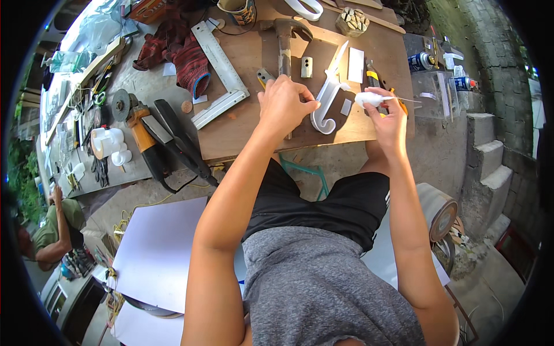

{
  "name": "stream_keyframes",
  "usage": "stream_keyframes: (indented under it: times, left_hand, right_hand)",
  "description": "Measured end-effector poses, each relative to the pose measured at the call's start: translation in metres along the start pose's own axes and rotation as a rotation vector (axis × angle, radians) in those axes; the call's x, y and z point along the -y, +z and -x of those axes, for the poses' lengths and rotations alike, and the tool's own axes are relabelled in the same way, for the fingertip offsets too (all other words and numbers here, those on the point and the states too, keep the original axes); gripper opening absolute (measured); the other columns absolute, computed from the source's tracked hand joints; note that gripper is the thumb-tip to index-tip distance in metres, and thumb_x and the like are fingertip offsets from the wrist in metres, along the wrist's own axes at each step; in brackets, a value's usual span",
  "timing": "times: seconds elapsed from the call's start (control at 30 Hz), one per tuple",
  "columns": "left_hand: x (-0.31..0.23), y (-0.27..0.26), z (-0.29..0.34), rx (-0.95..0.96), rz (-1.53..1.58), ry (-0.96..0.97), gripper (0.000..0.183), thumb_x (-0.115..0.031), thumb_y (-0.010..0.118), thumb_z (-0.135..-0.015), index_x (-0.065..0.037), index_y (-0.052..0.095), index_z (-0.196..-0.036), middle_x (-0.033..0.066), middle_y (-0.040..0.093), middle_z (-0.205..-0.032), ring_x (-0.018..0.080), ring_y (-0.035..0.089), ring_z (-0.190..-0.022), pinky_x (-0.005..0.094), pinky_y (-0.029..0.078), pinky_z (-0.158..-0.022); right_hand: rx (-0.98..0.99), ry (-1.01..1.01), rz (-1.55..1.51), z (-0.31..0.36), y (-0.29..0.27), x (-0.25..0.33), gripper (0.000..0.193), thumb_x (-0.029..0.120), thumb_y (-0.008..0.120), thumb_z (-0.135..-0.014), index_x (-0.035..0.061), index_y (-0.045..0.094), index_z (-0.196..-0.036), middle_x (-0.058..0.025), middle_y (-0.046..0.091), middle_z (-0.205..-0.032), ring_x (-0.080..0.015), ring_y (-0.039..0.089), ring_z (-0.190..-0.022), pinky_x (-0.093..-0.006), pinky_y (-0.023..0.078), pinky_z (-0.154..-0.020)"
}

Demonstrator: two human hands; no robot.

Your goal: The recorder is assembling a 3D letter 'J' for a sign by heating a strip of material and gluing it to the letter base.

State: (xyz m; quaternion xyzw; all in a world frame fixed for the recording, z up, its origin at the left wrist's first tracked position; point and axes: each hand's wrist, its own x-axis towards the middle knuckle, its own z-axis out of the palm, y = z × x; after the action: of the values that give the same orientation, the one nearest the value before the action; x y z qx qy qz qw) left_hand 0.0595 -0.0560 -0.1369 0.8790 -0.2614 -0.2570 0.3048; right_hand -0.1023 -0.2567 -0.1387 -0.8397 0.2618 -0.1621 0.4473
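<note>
In my right hand (388, 122) is a small white bottle (369, 99) with a thin clear nozzle tip pointing right, pinched between thumb and fingers above the wooden board. My left hand (284, 104) hovers over the board's near edge with thumb and forefinger pressed together; what they hold, if anything, is too small to make out. Between the hands lies a white scroll-shaped piece (326, 104) with a curled near end and a pointed far end. Small white rectangles (356, 64) lie beside it. Beyond my left hand a claw hammer (285, 49) rests, its handle partly behind that hand.
A metal square (219, 75), patterned red gloves (190, 66) and an angle grinder (144, 135) lie to the left. A jar of wooden pieces (352, 23) stands at the back. Spray cans (421, 61) sit right, near concrete steps (485, 150). Another person (55, 233) is at far left.
</note>
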Motion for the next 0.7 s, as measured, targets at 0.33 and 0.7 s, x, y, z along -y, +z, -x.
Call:
stream_keyframes:
  times: [0.33, 0.7]
  left_hand:
    - [0.001, 0.001, 0.000, 0.000, -0.020, 0.018, 0.022, -0.036, 0.085, -0.075, -0.017, 0.081, -0.085, 0.0099, 0.063, -0.099, 0.0323, 0.059, -0.102, 0.0469, 0.044, -0.083]
    - [0.000, -0.002, 0.001, -0.019, -0.053, 0.051, 0.022, -0.032, 0.082, -0.077, -0.014, 0.081, -0.089, 0.0131, 0.062, -0.095, 0.0316, 0.060, -0.099, 0.0435, 0.046, -0.086]
  right_hand:
    - [-0.179, -0.119, 0.263, 0.018, 0.002, 0.007, 0.056, 0.012, 0.085, -0.079, 0.0039, 0.057, -0.127, -0.0089, 0.065, -0.108, -0.0218, 0.060, -0.090, -0.0331, 0.050, -0.085]
    - [0.118, 0.400, -0.213, 0.054, 0.044, 0.031, 0.033, 0.018, 0.081, -0.087, 0.0013, 0.059, -0.105, -0.0041, 0.064, -0.089, -0.0099, 0.058, -0.077, -0.0271, 0.052, -0.072]
